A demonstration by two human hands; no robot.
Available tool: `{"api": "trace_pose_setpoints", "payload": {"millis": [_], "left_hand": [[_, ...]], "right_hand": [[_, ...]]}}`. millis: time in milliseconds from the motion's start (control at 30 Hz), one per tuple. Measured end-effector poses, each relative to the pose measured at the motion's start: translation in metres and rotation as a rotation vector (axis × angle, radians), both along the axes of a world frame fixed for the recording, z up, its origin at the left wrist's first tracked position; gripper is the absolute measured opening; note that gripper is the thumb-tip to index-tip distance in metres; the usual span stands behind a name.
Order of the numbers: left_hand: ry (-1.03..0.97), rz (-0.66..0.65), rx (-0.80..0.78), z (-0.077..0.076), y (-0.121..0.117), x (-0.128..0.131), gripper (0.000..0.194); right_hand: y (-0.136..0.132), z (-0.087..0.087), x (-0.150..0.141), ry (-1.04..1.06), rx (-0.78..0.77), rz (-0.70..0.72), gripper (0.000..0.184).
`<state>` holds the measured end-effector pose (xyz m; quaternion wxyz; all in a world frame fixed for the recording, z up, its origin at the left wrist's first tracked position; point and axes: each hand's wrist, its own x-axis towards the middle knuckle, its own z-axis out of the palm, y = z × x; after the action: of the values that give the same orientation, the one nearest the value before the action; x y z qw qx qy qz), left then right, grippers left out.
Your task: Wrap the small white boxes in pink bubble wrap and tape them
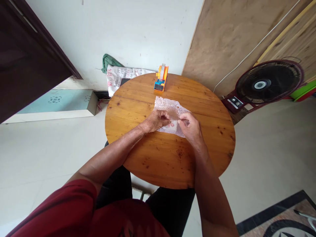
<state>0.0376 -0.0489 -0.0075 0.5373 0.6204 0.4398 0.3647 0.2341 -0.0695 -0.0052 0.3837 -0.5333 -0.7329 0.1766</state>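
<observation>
I see a clear, crinkled bubble-wrap sheet lying on the round, varnished wooden table, just short of an orange-and-blue tape dispenser. My left hand and right hand curl over it, fingertips bunched; whether either grips anything, I cannot tell.

Before me is the table, and on it lies the bubble wrap — my left hand at its left side, my right hand at its right. Beyond the wrap, near the table's far edge, stands the tape dispenser. Behind the table on the left, by the wall, sits a sack; off to the right — the fan.
</observation>
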Motion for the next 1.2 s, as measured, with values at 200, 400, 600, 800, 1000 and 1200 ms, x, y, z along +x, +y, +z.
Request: {"api": "trace_pose_setpoints", "payload": {"millis": [200,400,600,800,1000,1200], "left_hand": [[0.038,-0.01,0.028,-0.003,0.003,0.0,0.016],[0.045,-0.036,0.062,-0.006,0.004,-0.003,0.009],[0.018,-0.047,0.063,-0.009,0.005,-0.001,0.012],[0.074,0.039,0.056,0.001,0.003,-0.007,0.017],[0.38,0.044,0.097,0.022,-0.001,-0.03,0.034],[0.421,0.01,-0.063,0.023,0.008,-0.041,0.007]], "right_hand": [[-0.003,0.002,-0.005,-0.103,0.181,0.192,0.016],[0.002,-0.006,-0.005,-0.154,0.296,0.243,0.01],[0.007,-0.01,-0.002,-0.163,0.28,0.257,0.011],[0.005,-0.007,-0.002,-0.218,0.252,0.243,0.014],[0.006,-0.011,-0.003,-0.228,0.246,0.208,0.013],[0.008,-0.013,-0.003,-0.206,0.254,0.218,0.014]]}}
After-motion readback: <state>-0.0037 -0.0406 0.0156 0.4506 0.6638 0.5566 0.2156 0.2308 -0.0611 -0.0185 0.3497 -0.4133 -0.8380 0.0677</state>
